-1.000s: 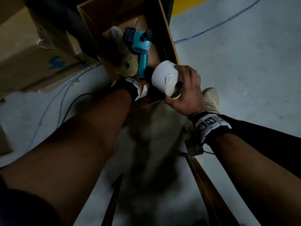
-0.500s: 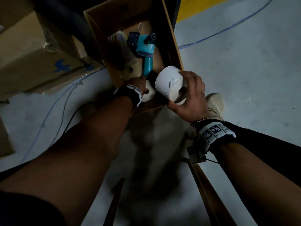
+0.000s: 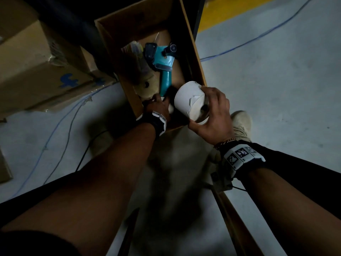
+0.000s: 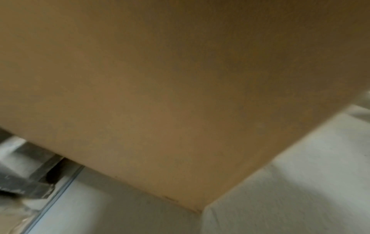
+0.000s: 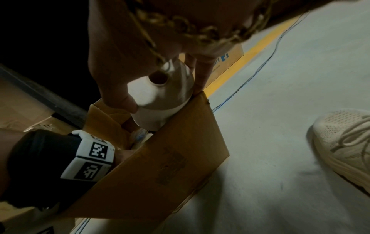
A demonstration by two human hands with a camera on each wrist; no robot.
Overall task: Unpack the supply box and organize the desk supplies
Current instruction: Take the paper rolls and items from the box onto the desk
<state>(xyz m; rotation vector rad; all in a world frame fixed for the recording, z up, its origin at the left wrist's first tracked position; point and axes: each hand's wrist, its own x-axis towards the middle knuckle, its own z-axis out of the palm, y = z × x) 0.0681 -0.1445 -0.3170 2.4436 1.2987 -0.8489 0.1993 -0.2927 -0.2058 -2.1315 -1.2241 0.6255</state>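
An open cardboard supply box (image 3: 195, 52) stands on the floor. Inside lie a teal tape dispenser (image 3: 164, 71), a plastic bag of small supplies (image 3: 136, 58) and a tan roll (image 3: 145, 85). My right hand (image 3: 200, 106) grips a white paper roll (image 3: 188, 100) above the box's near right corner; in the right wrist view the thumb and fingers of that hand (image 5: 164, 93) curl round the roll (image 5: 160, 98). My left hand (image 3: 156, 105) reaches into the box's near end beside the tan roll, its fingers hidden. The left wrist view shows only the box wall (image 4: 160, 79).
Larger cardboard boxes (image 3: 46, 71) crowd the left side. A blue cable (image 3: 249, 41) and a yellow line (image 3: 230, 12) cross the grey floor at the right. My shoe (image 3: 241, 122) stands just right of the box. A wooden edge (image 3: 232, 218) runs along the lower right.
My left hand has pushed a little deeper into the box, toward the tan roll. My right hand has kept its hold on the white roll at the box corner.
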